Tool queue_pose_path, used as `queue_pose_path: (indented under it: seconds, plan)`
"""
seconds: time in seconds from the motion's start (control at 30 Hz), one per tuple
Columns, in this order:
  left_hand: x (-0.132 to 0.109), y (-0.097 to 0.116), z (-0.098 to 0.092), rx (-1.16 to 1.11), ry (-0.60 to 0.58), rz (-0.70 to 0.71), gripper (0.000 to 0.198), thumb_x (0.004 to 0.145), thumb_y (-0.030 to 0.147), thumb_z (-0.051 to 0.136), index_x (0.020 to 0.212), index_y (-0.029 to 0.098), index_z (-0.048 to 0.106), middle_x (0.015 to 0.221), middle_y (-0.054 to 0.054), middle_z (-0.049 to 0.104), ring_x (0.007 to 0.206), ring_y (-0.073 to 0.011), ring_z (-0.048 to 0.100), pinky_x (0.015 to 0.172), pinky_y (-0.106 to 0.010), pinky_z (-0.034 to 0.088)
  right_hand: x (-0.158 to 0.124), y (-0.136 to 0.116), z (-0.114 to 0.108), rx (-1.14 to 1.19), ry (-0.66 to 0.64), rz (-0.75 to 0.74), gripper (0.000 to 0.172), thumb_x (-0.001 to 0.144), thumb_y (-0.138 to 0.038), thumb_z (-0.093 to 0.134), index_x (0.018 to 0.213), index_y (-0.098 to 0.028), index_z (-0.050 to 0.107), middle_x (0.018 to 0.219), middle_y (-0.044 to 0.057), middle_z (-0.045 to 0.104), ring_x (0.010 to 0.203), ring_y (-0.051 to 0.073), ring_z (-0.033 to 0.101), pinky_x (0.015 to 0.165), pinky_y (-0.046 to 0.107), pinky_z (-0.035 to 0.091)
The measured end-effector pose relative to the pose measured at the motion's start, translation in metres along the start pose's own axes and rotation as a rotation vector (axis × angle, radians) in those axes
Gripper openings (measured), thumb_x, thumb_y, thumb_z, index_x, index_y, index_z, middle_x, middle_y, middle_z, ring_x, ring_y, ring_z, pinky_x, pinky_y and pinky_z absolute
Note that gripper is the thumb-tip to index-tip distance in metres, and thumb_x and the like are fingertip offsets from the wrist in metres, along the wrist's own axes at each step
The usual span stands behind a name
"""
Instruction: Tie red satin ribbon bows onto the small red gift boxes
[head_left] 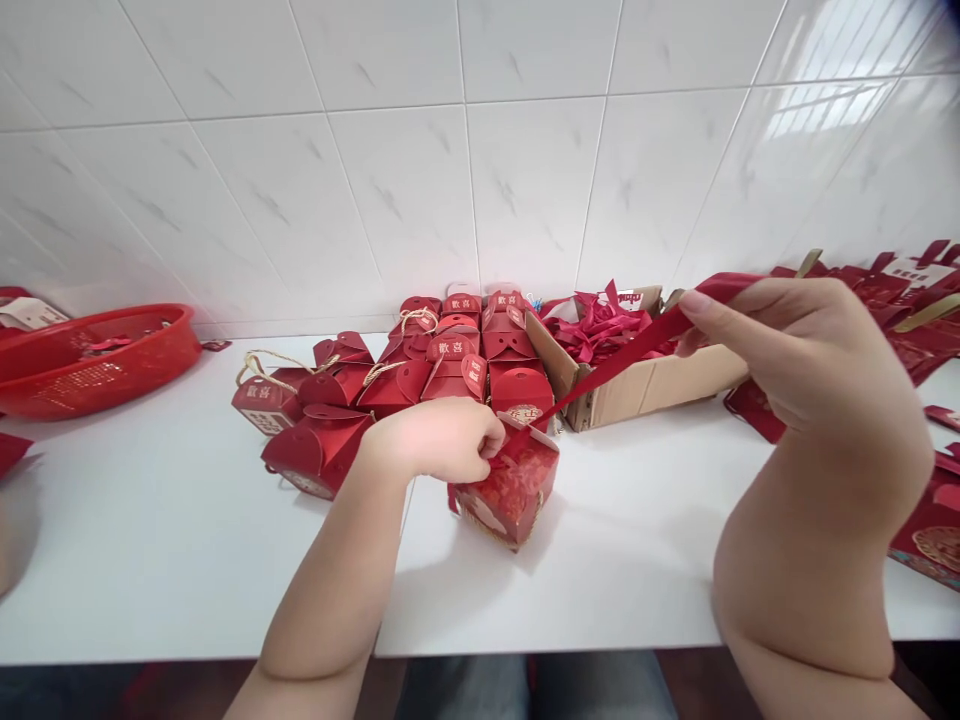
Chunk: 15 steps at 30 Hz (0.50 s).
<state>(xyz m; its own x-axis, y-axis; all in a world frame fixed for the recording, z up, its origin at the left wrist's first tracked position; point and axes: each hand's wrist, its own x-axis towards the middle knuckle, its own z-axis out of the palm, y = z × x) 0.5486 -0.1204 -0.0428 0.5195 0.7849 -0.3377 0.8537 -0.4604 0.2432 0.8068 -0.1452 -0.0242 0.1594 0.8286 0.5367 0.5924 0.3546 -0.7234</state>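
The left hand [448, 440] hides part of the red box [517, 492]; the left edge of view cuts off the red basin [112, 375].

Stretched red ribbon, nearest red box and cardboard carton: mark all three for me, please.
Stretched red ribbon [622, 361]: head view, middle of its taut length.
Nearest red box [523, 487]: head view, patterned side.
Cardboard carton [654, 391]: head view, front wall.

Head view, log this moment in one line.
left hand: at red gift box; right hand: pinches outstretched red ribbon; cardboard box: holds ribbon pile
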Motion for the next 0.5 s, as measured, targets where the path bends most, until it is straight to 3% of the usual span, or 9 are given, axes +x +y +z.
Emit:
queue_pose_path:
  seconds: [0.13, 0.23, 0.4, 0.5]
  plan:
    - [-0.022, -0.001, -0.009, -0.096, 0.033, -0.040, 0.003, 0.069, 0.020, 0.050, 0.067, 0.022, 0.048, 0.059, 0.001, 0.053, 0.042, -0.0127, 0.044, 0.038, -0.025, 0.024, -0.007, -0.007, -0.005, 0.073, 0.047, -0.020, 0.020, 0.079, -0.035, 0.068, 0.066, -0.021, 0.072, 0.063, 0.001, 0.067, 0.066, 0.014, 0.062, 0.064, 0.029, 0.048]
    - [-0.037, -0.012, -0.013, -0.179, 0.080, -0.081, 0.003, 0.076, 0.026, 0.050, 0.075, 0.023, 0.051, 0.061, 0.002, 0.056, 0.042, -0.0131, 0.049, 0.037, -0.023, 0.029, -0.007, -0.008, -0.004, 0.118, 0.022, -0.060, 0.017, 0.079, -0.031, 0.069, 0.065, -0.020, 0.071, 0.062, 0.001, 0.067, 0.069, 0.015, 0.065, 0.065, 0.028, 0.050]
    - [-0.055, -0.038, -0.019, -0.189, 0.336, 0.013, 0.011, 0.076, 0.033, 0.060, 0.079, 0.024, 0.063, 0.066, -0.001, 0.063, 0.051, -0.0142, 0.055, 0.042, -0.021, 0.035, -0.006, -0.007, 0.001, 0.153, 0.017, -0.088, 0.004, 0.076, -0.021, 0.070, 0.077, -0.018, 0.074, 0.074, 0.002, 0.072, 0.067, 0.012, 0.066, 0.062, 0.023, 0.052]
    - [-0.066, -0.045, -0.023, -0.170, 0.398, 0.020, 0.013, 0.075, 0.036, 0.063, 0.078, 0.024, 0.068, 0.060, 0.000, 0.062, 0.047, -0.0134, 0.053, 0.041, -0.021, 0.035, -0.006, -0.007, 0.003, 0.173, 0.023, -0.080, 0.008, 0.079, -0.019, 0.067, 0.081, -0.017, 0.074, 0.078, 0.002, 0.073, 0.072, 0.013, 0.067, 0.065, 0.023, 0.054]
